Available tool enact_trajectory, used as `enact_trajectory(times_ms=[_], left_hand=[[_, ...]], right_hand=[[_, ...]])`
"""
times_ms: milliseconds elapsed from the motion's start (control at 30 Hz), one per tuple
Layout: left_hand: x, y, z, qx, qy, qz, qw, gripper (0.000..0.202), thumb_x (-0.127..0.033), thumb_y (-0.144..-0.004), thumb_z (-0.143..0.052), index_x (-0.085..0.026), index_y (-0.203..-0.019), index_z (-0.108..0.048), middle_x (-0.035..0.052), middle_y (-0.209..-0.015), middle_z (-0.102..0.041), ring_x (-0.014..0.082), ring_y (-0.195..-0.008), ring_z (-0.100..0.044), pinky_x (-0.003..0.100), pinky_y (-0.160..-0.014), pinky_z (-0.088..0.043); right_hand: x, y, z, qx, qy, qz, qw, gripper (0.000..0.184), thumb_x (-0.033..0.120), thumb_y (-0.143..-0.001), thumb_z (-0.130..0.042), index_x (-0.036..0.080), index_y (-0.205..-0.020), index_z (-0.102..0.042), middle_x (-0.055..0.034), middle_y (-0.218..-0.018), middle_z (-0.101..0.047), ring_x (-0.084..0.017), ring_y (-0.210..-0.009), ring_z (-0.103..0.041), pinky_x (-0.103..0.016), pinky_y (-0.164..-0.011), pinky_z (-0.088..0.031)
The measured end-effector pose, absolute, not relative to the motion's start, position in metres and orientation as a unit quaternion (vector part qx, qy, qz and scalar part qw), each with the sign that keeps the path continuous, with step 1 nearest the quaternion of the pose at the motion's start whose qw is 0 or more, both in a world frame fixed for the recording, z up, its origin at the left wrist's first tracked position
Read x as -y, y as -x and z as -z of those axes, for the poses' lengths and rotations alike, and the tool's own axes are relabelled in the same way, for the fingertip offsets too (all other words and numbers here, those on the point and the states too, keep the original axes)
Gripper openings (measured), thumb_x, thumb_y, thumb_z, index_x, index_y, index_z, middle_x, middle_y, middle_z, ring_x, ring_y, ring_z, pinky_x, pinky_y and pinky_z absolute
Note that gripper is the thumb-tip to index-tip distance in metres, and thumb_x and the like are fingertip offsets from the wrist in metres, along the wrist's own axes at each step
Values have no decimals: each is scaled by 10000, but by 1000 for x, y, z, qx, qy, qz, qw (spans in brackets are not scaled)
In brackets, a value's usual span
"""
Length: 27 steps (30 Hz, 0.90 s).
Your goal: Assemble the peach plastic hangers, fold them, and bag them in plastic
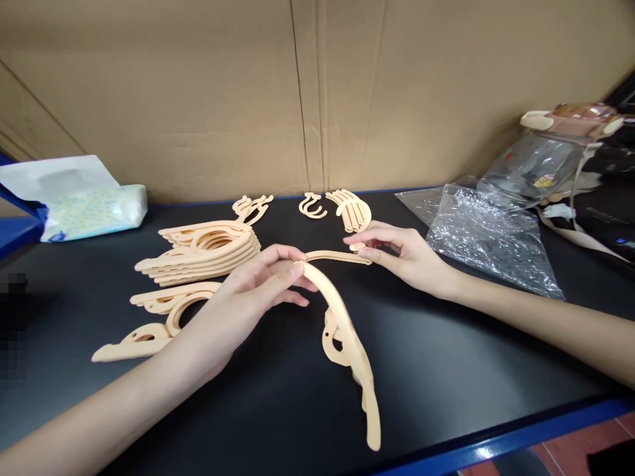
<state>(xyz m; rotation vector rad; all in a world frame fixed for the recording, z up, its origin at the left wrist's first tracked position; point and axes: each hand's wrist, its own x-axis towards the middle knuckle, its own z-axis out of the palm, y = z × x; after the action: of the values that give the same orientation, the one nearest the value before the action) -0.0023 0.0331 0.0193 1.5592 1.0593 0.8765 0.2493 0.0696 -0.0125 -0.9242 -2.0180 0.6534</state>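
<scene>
My left hand pinches the upper end of a cream plastic hanger part, a long curved arm slanting down towards me with a rounded loop on its left side. Between my hands runs a thin, grooved curved strip of the same colour; whether it joins the arm is hidden by my left fingers. The thumb and fingers of my right hand close on a small cream piece at the strip's right end. Left of my left hand lie a stack of hanger parts and looser ones.
Cream hooks lie at the back, with a small group and more pieces to their left. A tissue pack stands back left. Clear plastic bags and a bottle are right. Cardboard rises behind the black table.
</scene>
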Motion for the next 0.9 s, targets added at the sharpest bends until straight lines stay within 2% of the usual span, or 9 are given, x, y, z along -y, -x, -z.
enact_trajectory(times_ms=[133,233,333,400,467,567,667,767,900], left_hand=[[-29,1,-19,-446,-572,-360,587,125,-284,-925,-554,-205,-956,-645,17,-815,-698,164,-810,-707,288,-757,-616],[-24,-4,-20,-471,-521,-333,630,161,-330,-909,-584,-200,-993,-628,-1,-704,-656,132,-645,-655,231,-606,-592],[-19,-11,-23,-487,-513,-312,635,216,-361,-911,-577,-203,-1056,-606,-49,-602,-559,69,-434,-470,143,-378,-420],[-18,-15,-24,-492,-516,-301,633,222,-346,-892,-600,-189,-1049,-610,-54,-643,-540,40,-420,-390,107,-330,-291],[-18,-19,-24,-492,-525,-270,640,213,-324,-863,-631,-172,-1011,-614,-53,-683,-532,28,-436,-364,98,-328,-229],[-19,-21,-19,-478,-576,-222,625,200,-299,-852,-648,-170,-1000,-611,-60,-681,-523,35,-467,-392,108,-349,-264],[-18,-20,-13,-450,-647,-216,576,226,-309,-858,-660,-193,-1048,-619,-30,-766,-599,79,-594,-522,126,-392,-348],[-14,-19,-9,-445,-666,-228,553,253,-326,-849,-686,-223,-1074,-639,-31,-787,-634,95,-649,-559,146,-447,-404],[-11,-17,-11,-451,-656,-221,564,179,-365,-842,-700,-190,-858,-668,-33,-709,-650,95,-643,-583,152,-491,-418]], right_hand=[[-63,-244,10,785,363,-316,389,192,317,-926,-611,191,-1028,-713,-46,-985,-692,-166,-885,-637,-320,-779,-501],[-59,-240,8,776,368,-350,375,192,345,-909,-635,184,-985,-705,-28,-938,-687,-149,-827,-614,-313,-779,-485],[-58,-239,7,768,359,-389,361,188,354,-886,-665,179,-944,-701,-24,-934,-699,-142,-805,-616,-315,-787,-489],[-57,-239,6,766,346,-417,346,182,340,-876,-680,175,-948,-705,-21,-931,-714,-142,-815,-632,-313,-794,-493],[-55,-239,5,770,339,-426,334,183,324,-876,-683,176,-978,-717,-18,-928,-718,-142,-829,-641,-308,-799,-491],[-53,-240,4,790,336,-398,325,190,299,-905,-648,185,-1034,-730,-17,-911,-688,-141,-828,-625,-304,-780,-481],[-50,-240,3,811,324,-377,308,208,288,-945,-596,181,-1072,-722,-22,-896,-647,-141,-819,-601,-297,-738,-464],[-47,-240,1,820,304,-384,295,210,292,-965,-567,173,-1065,-708,-26,-913,-636,-135,-820,-594,-289,-725,-455],[-44,-238,-1,815,279,-408,301,165,258,-969,-562,162,-1032,-680,-23,-953,-659,-116,-838,-596,-267,-750,-462]])
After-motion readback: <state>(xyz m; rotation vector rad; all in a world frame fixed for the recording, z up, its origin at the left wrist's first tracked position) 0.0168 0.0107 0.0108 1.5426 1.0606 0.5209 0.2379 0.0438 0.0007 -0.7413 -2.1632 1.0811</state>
